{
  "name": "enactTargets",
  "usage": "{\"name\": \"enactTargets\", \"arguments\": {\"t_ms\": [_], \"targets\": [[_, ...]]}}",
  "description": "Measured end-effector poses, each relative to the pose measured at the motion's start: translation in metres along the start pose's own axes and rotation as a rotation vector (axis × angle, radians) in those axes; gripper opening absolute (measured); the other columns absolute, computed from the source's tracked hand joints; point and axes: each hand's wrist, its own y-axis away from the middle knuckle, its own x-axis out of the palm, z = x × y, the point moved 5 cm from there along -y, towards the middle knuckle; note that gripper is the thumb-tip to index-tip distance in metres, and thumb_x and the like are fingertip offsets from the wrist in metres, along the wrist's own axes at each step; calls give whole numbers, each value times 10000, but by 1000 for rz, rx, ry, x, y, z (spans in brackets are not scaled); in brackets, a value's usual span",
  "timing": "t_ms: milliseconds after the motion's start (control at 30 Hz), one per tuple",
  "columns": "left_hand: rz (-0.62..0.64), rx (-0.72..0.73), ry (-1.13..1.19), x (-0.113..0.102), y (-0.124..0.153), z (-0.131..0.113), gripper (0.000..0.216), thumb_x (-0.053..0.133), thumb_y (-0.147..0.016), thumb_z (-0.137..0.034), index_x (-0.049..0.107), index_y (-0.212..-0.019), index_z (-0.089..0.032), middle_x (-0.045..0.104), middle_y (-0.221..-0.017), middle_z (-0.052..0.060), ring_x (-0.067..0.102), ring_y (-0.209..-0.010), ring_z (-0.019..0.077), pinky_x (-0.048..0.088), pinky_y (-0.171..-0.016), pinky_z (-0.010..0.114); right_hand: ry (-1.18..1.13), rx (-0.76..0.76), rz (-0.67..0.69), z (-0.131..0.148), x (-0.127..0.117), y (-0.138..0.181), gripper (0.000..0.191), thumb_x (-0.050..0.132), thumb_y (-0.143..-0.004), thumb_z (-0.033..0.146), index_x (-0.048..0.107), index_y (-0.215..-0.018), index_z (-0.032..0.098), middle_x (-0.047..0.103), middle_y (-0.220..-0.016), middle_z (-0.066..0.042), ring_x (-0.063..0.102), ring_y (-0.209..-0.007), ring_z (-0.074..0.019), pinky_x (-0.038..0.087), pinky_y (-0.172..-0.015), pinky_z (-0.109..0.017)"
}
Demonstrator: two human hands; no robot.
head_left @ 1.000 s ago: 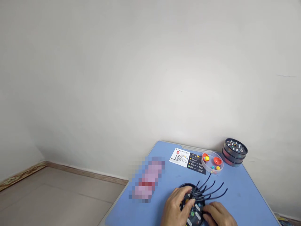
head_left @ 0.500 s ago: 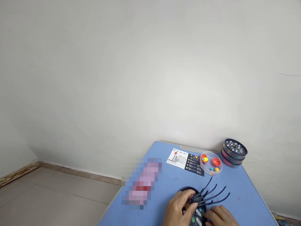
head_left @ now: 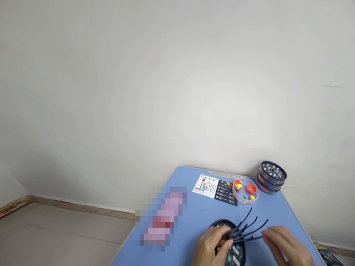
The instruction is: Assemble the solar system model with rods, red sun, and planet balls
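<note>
At the bottom of the head view, my left hand (head_left: 209, 245) lies curled over the left side of a round black base (head_left: 231, 251) with coloured dots and white labels on it. Several thin black rods (head_left: 251, 225) fan out up and to the right from the base's middle. My right hand (head_left: 285, 245) hovers to the right of the base, its fingers apart and reaching toward the rod tips; nothing shows in it. Both stand on a blue table (head_left: 194, 218).
A leaflet (head_left: 215, 188) lies at the table's far side beside a clear dish (head_left: 245, 190) holding orange half-shells and small coloured balls. A stack of round black discs (head_left: 271, 176) stands at the far right corner. A blurred pink patch (head_left: 162, 216) is on the left. A white wall is behind.
My right hand has lifted off the base's right side and moved right, out toward the rod tips. The view has drifted slightly left. My left hand stays on the base.
</note>
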Motion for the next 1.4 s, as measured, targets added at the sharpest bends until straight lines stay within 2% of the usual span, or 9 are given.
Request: {"name": "enactTargets", "arguments": {"t_ms": [133,200,333,600,733,933,1067,1233,1400], "targets": [[2,5,-17,2,0,2,235,600,-805,-133,703,-993,-228,723,-805,24,678,-716,175,563,-628,209,3,154,116,-42,-14,-55,192,514,-940,325,687,-959,245,726,-946,-76,688,-859,-224,541,-757,-318],[-5,17,-20,3,1,1,234,611,-808,-144,699,-1007,-230,728,-814,24,681,-715,173,565,-625,205,-14,303,312,-65,1,-80,249,484,-944,373,693,-957,240,734,-975,-66,678,-867,-221,530,-751,-320],[-24,21,-51,-1,2,-2,282,653,-789,-129,691,-1042,-246,753,-916,25,702,-784,178,574,-694,206,12,337,442,-91,32,-115,230,516,-882,281,725,-960,227,753,-972,-57,684,-852,-222,507,-785,-329],[-37,-8,-98,-8,4,-4,395,704,-708,-58,686,-1055,-247,760,-936,18,712,-834,195,584,-775,233,89,346,588,-100,88,-124,440,633,-818,293,612,-1236,154,656,-1224,-135,587,-1136,-286,453,-939,-391],[-26,-13,-109,-7,4,-2,430,715,-699,-52,682,-1078,-252,761,-957,8,718,-845,186,587,-786,217,113,327,642,-94,107,-125,313,630,-892,350,616,-1144,164,638,-1182,-84,607,-1067,-238,480,-916,-449],[-32,11,-130,-8,5,0,388,710,-716,-74,685,-1064,-245,763,-954,14,720,-830,185,594,-778,221,77,342,618,-89,113,-122,219,645,-853,261,649,-1051,167,665,-1072,-73,616,-995,-228,474,-888,-412],[-25,11,-110,-8,6,1,344,681,-747,-99,690,-1056,-247,764,-942,28,716,-825,191,599,-755,227,-42,411,543,-96,107,-117,378,633,-707,118,655,-1075,198,649,-1153,-87,602,-1047,-257,444,-911,-354],[-73,-23,-30,-7,7,3,271,674,-770,-178,717,-1026,-256,768,-922,43,715,-817,199,600,-693,219,-275,530,425,-107,104,-108,437,627,-625,115,646,-1045,231,632,-1196,-61,599,-1068,-259,473,-877,-339],[-90,-113,61,-19,-2,1,269,660,-756,-212,742,-1007,-263,768,-881,33,715,-786,187,587,-677,220,-594,731,313,-112,106,-99,442,674,-632,188,602,-1068,206,685,-951,-49,647,-891,-253,531,-734,-373]]}}
